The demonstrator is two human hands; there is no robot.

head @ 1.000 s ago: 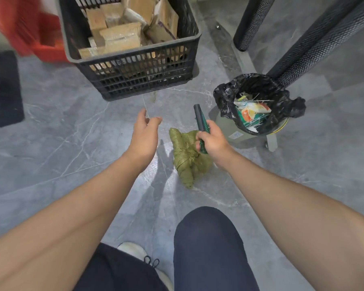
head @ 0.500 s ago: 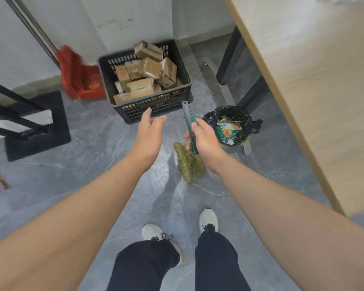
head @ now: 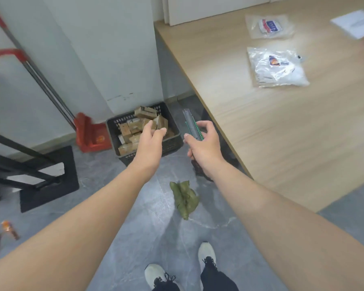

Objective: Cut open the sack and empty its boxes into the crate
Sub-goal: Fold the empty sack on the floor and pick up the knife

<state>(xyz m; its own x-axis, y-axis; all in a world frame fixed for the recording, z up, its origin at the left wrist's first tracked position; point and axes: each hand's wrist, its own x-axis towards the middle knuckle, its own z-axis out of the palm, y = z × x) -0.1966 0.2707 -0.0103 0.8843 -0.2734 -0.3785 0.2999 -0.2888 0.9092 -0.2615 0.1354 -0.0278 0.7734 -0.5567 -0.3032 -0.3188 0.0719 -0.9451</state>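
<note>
The black slatted crate [head: 172, 141] stands on the floor by the wall, piled with several brown cardboard boxes [head: 132, 128]. The green sack [head: 184, 197] lies crumpled and flat on the grey floor between my arms, nearer than the crate. My right hand [head: 204, 145] is shut on a green utility knife [head: 192, 127] that points up and away, level with the table's edge. My left hand [head: 150, 141] is empty with loosely curled fingers, held in the air in front of the crate.
A wooden table [head: 282, 127] fills the right side, with two clear plastic bags [head: 276, 68] and a white sheet [head: 353, 23] on it. A black-lined waste bin [head: 200, 169] sits under its edge behind my right wrist. A red dustpan [head: 93, 135] and black stand [head: 44, 177] are at the left.
I have stood up, so the floor, crate and sack look farther away. Both hands have risen; the right carries the knife up away from the sack, beside the table's edge.
</note>
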